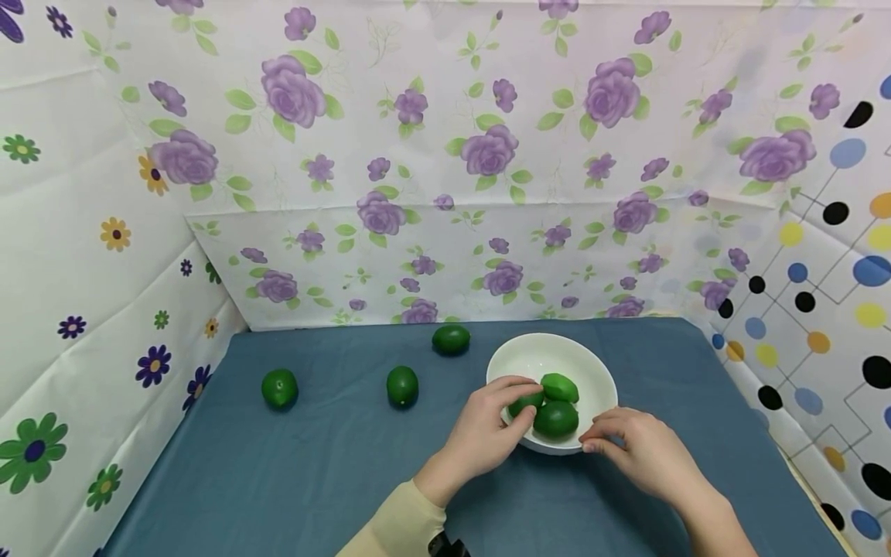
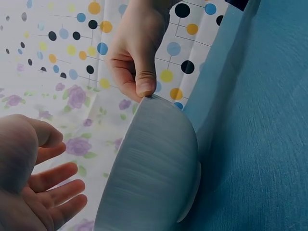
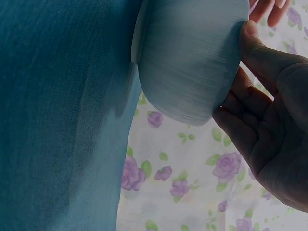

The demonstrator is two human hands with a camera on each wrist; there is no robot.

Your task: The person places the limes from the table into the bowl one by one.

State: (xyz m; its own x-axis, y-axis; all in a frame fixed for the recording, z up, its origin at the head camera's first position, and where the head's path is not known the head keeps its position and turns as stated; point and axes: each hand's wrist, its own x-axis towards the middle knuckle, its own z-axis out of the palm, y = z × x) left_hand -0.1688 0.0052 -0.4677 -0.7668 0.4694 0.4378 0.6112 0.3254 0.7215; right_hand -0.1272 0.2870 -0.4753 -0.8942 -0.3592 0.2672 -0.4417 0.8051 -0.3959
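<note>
The right hand [image 1: 643, 452] pinches the near-right rim of the white bowl [image 1: 532, 356], probably steadying it. The left hand [image 1: 483, 425], fingers parted, apparently empty, hovers over the bowl's left side. Three green fruits [image 1: 556, 420] nestle inside; left of the bowl, three loose fruits [image 1: 402, 387] dot the bench [image 1: 313, 472].

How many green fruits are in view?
6. On the table: left fruit, middle fruit, back fruit; in the bowl: front fruit, rear fruit, partly covered fruit. The left hand may hide more.

Left hand [image 1: 487, 424] relaxed, right hand [image 1: 643, 450] in pinch
</note>
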